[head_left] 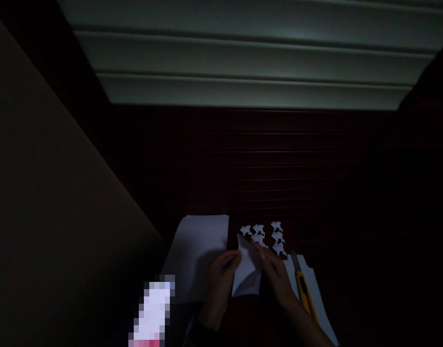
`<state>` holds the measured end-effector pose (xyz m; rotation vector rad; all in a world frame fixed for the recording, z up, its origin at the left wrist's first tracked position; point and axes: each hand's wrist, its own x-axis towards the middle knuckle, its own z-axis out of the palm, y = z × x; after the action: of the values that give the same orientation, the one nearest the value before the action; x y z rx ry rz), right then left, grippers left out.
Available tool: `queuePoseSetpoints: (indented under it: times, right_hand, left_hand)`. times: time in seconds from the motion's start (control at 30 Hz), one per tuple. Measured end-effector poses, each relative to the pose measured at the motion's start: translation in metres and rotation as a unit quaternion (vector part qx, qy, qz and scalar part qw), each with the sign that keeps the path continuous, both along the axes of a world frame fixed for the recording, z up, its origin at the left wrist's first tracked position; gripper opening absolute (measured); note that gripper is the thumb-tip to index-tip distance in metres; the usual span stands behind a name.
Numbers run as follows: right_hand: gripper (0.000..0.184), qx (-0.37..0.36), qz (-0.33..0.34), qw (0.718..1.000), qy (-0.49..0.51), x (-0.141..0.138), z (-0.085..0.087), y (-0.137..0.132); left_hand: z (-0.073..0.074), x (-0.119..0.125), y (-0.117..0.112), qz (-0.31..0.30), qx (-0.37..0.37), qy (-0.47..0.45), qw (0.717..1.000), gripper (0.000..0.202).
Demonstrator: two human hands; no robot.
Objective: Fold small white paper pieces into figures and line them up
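Note:
Between my hands is a small sheet of white paper (246, 270), partly folded, with its lower part curling up in shadow. My left hand (223, 272) pinches its left edge between thumb and fingers. On the other side, my right hand (275, 274) has its fingers on the paper's upper right edge. Just beyond the hands lie several small folded white paper figures (278, 236) in loose columns on the dark table. The scene is dim, so finger detail is faint.
A large white sheet (205, 241) lies at the left. To the right, a yellow utility knife (305, 294) with its blade out rests on more white paper (322, 308). Pale slats (243, 62) stand above dark ribbed panelling (272, 166). A blurred bright patch covers the lower left.

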<state>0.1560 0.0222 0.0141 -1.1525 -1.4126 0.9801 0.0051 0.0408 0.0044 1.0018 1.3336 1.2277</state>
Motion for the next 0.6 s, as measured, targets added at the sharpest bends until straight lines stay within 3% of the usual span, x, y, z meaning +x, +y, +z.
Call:
queuePoseSetpoints:
  times: [0.3, 0.47, 0.6]
  right_hand:
    - [0.030, 0.057, -0.005, 0.989, -0.136, -0.008, -0.002, 0.000]
    - [0.053, 0.015, -0.004, 0.999, -0.045, -0.011, -0.006, 0.002]
    - [0.036, -0.056, -0.011, 0.998, 0.040, -0.012, -0.020, 0.007]
  left_hand:
    - [0.004, 0.001, -0.003, -0.052, 0.023, 0.065, 0.996, 0.035]
    - [0.001, -0.005, 0.001, -0.006, 0.026, 0.078, 0.997, 0.034]
    - [0.001, -0.005, 0.001, 0.010, 0.027, 0.069, 0.997, 0.034]
